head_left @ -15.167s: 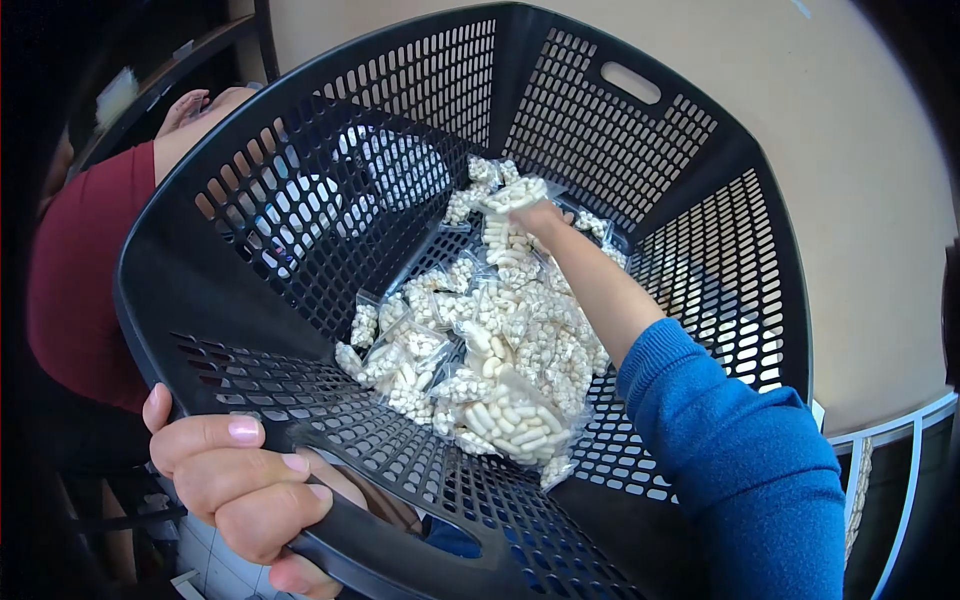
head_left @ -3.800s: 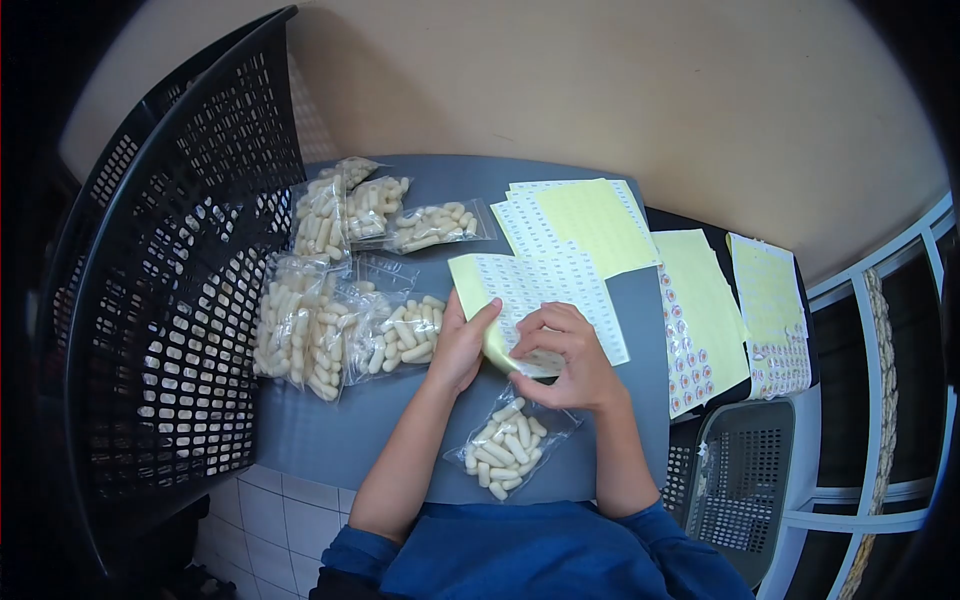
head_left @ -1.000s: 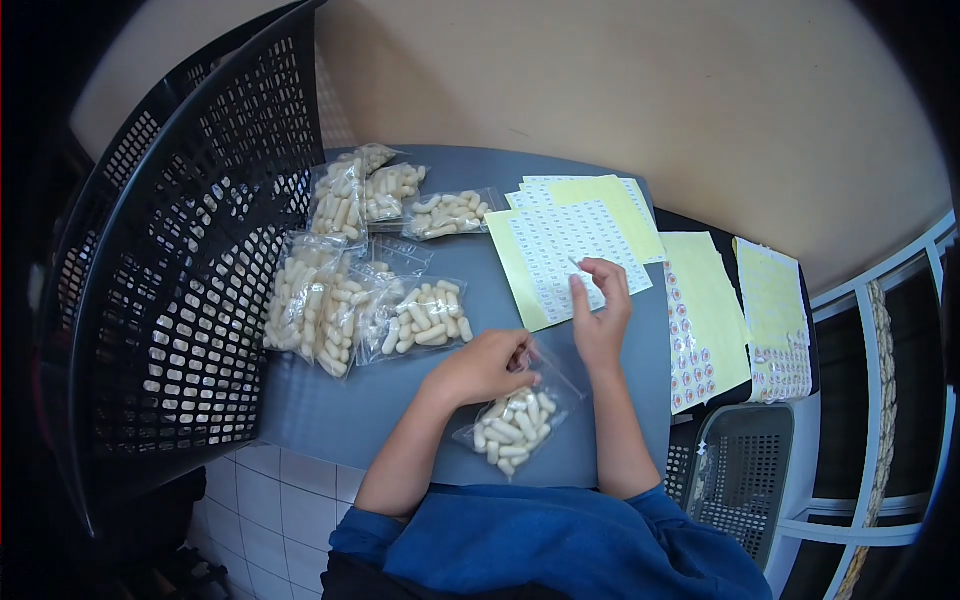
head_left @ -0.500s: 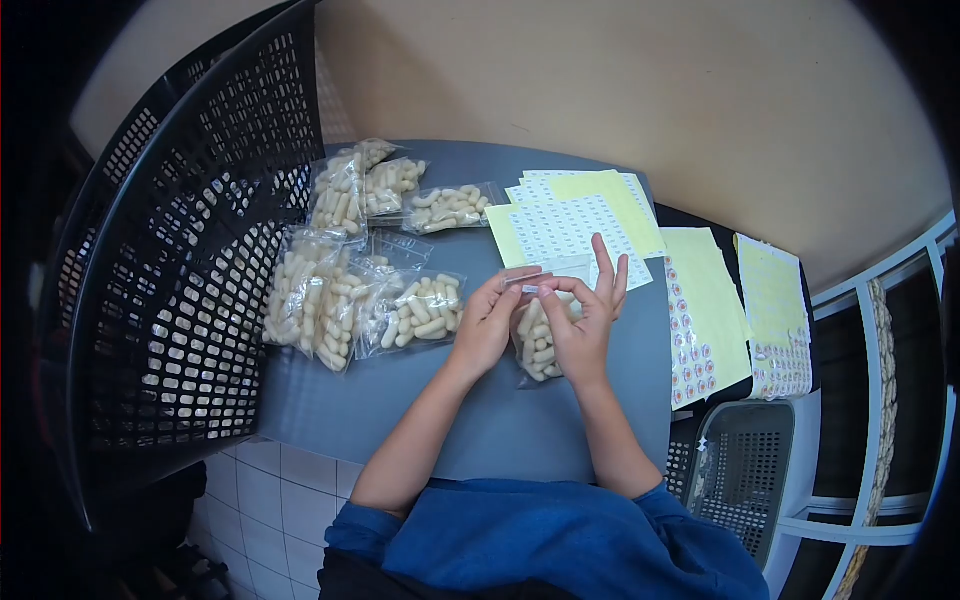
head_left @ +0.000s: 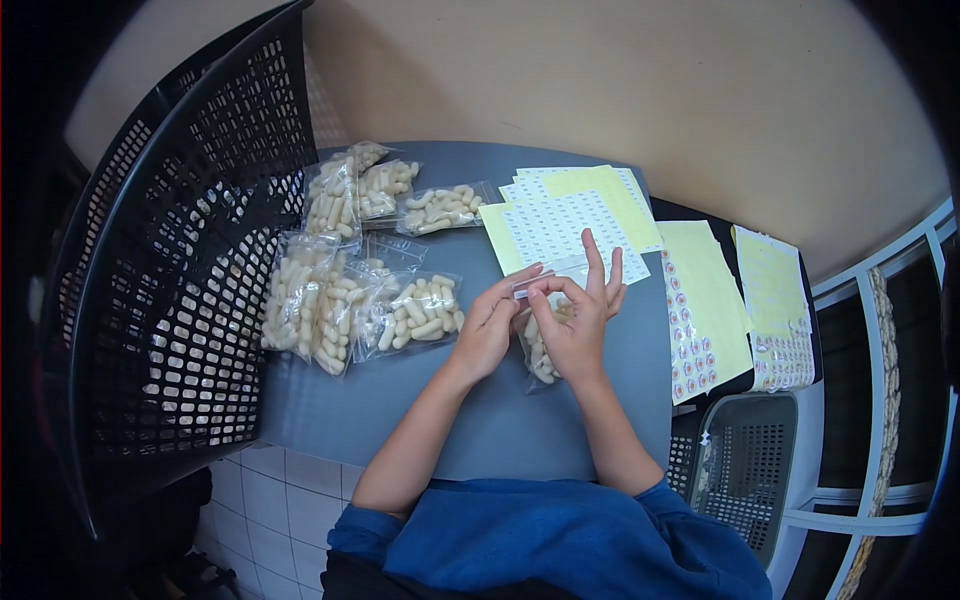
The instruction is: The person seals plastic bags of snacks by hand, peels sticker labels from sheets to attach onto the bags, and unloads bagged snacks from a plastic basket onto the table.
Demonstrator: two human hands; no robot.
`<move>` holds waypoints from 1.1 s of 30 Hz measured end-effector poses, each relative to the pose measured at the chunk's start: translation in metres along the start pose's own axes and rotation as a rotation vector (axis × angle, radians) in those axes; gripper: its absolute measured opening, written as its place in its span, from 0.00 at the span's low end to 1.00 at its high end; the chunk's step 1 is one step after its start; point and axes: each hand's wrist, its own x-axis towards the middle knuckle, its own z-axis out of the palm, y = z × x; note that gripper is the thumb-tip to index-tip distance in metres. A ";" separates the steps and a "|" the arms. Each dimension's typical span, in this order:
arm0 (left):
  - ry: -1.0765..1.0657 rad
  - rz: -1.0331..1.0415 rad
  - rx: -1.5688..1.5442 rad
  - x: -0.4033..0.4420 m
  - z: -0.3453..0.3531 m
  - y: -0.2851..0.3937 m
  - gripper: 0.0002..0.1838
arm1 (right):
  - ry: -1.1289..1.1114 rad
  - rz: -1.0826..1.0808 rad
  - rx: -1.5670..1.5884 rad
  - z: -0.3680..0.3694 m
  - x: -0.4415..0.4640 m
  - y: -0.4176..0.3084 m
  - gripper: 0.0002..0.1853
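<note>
Near the middle of the grey table point(head_left: 400, 425), a clear bag of pale capsule-shaped pieces point(head_left: 538, 352) hangs from both hands, partly hidden behind the right one. My left hand point(head_left: 487, 328) pinches the left end of its top edge. My right hand point(head_left: 575, 325) has thumb and index finger on the same edge, the other fingers raised. Beyond the hands lie overlapping label sheets point(head_left: 560, 225), white and yellow. Several filled bags point(head_left: 425, 312) lie left of my left hand, with another filled bag point(head_left: 442, 208) behind them.
A tall black perforated basket point(head_left: 190, 260) stands at the left, with pale bags showing through its holes. On the right are yellow sheets with round stickers point(head_left: 700, 310), another sticker sheet point(head_left: 775, 310) and a grey basket point(head_left: 745, 480) below them. A metal frame with rope point(head_left: 885, 390) stands far right.
Since a second ago, the bag has been lifted away from the table's front edge, and my right hand has come from the label sheets to its top. Over the last half second the hands barely moved.
</note>
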 end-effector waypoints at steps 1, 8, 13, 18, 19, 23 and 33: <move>0.003 0.002 -0.001 0.000 0.000 -0.001 0.22 | 0.007 0.009 0.004 0.001 -0.001 0.000 0.05; -0.007 0.053 0.107 0.001 -0.002 -0.008 0.22 | 0.059 -0.023 0.018 0.000 0.000 -0.001 0.05; 0.022 0.088 0.102 0.002 0.000 -0.011 0.19 | 0.081 -0.028 0.062 -0.002 0.002 0.001 0.06; 0.054 0.150 0.089 0.002 0.000 -0.012 0.17 | 0.131 0.010 0.268 0.000 0.006 0.006 0.14; 0.048 0.165 0.084 0.003 0.000 -0.012 0.17 | 0.125 0.007 0.274 0.001 0.005 0.005 0.14; 0.088 0.168 0.156 0.004 -0.002 -0.008 0.15 | 0.104 0.078 0.379 0.005 0.004 0.012 0.15; 0.109 0.144 -0.125 0.009 -0.017 -0.003 0.19 | -0.064 0.360 0.857 0.007 0.005 0.021 0.11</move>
